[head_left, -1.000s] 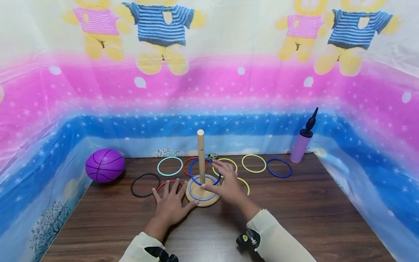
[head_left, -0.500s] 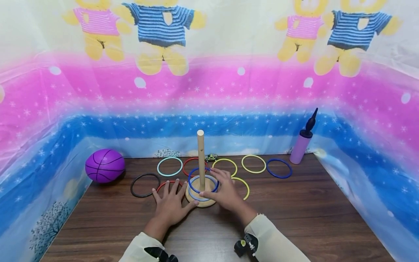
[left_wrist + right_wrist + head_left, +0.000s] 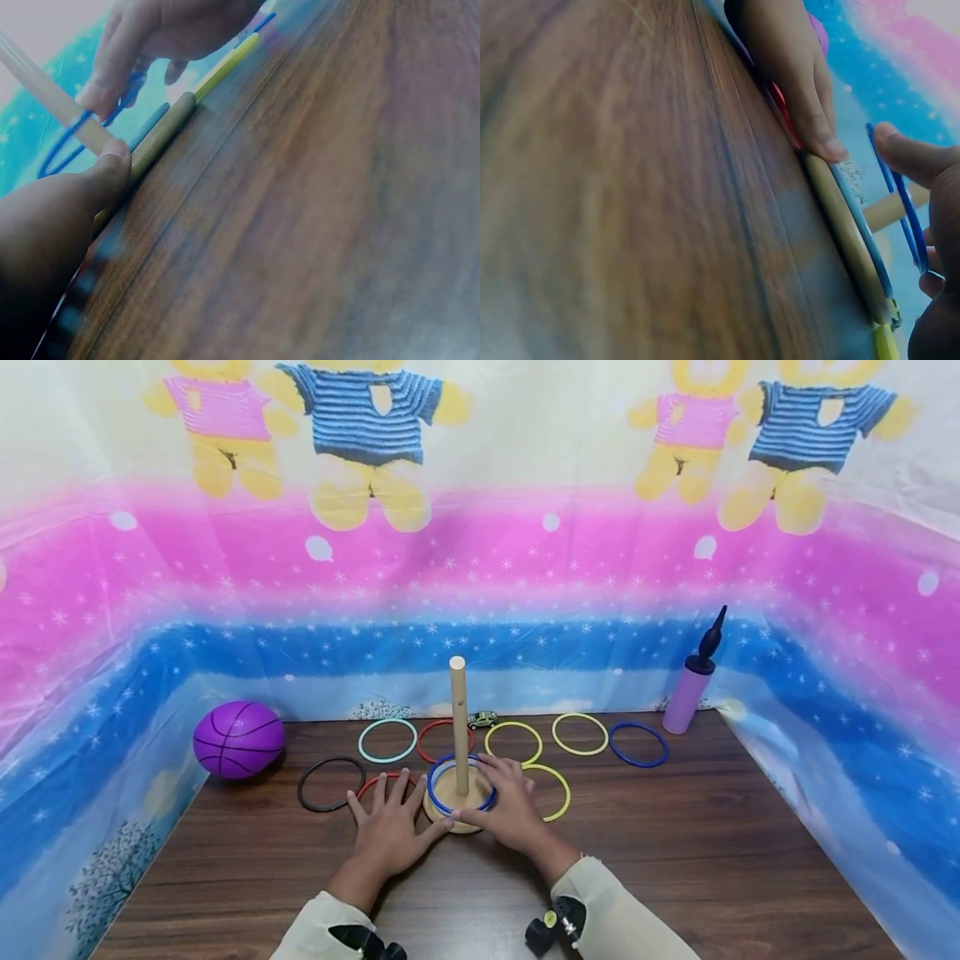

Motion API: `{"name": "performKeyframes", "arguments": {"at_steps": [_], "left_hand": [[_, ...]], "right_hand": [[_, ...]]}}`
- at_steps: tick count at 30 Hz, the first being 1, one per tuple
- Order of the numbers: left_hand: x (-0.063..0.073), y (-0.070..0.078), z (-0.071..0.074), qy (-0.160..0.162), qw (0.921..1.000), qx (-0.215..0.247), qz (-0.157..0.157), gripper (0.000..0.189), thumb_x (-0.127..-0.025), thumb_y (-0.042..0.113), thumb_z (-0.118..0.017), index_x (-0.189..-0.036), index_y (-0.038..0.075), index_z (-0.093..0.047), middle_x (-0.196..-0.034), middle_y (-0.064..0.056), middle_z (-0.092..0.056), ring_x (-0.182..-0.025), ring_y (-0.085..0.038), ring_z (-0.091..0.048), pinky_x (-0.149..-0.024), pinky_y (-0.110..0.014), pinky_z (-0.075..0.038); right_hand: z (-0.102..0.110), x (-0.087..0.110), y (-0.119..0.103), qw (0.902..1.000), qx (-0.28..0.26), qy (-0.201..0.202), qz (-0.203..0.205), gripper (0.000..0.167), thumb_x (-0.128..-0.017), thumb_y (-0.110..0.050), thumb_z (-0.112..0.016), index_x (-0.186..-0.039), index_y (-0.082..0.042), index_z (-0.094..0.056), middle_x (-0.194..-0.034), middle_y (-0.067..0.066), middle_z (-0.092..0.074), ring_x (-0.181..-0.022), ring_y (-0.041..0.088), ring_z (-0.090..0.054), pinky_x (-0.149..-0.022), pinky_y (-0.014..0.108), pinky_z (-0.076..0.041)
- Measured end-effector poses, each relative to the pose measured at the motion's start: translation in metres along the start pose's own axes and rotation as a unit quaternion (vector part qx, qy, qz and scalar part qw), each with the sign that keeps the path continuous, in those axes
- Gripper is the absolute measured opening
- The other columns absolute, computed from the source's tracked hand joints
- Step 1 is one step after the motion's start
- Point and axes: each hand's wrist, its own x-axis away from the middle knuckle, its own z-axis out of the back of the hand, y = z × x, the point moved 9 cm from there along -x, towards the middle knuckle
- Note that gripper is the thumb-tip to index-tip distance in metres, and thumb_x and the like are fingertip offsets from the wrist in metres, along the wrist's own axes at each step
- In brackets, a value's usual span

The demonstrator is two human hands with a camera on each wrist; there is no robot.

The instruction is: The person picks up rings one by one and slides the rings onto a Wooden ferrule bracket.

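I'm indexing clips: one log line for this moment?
right hand: holds dark-blue ring around upright wooden peg; ring: above round wooden base; left hand: thumb touching base

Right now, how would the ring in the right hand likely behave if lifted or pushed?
Probably stiff: the ring forms an even loop though the right hand grips just part of it. Its thin band suggests little weight. Pushed sideways, it would likely knock the post it encircles.
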Motion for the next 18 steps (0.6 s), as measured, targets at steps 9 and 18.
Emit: {"name": "performKeyframes", "arguments": {"at_steps": [9, 18], "left_hand": [[0.0025, 0.0027, 0.0062, -0.004, 1.0000, -0.004, 0.005, 0.094, -0.099, 0.084, -0.052, -0.171, 0.024, -0.041, -0.178, -0.019, -0.033, -0.165, -0.058, -0.020, -0.119, -0.093, -0.003], [0.0032, 0.0034, 0.0055, -0.004, 1.0000, -0.001, 0.004, 0.093, -0.099, 0.082, -0.053, -0.171, 0.023, -0.042, -0.178, -0.020, -0.034, -0.165, -0.058, -0.021, -0.118, -0.094, -0.003]], "right_hand": [[-0.0053, 0.0007, 0.0029, 0.9994, 0.035, 0.001, -0.007, 0.088, -0.084, -0.043, -0.097, -0.156, -0.008, -0.061, -0.168, 0.014, -0.052, -0.152, 0.040, -0.040, -0.113, 0.071, -0.029], [-0.0085, 0.0002, 0.0074, 0.9986, 0.048, -0.015, -0.018, 0.089, -0.085, -0.042, -0.095, -0.159, -0.010, -0.058, -0.170, 0.014, -0.049, -0.155, 0.041, -0.037, -0.115, 0.072, -0.027]]}}
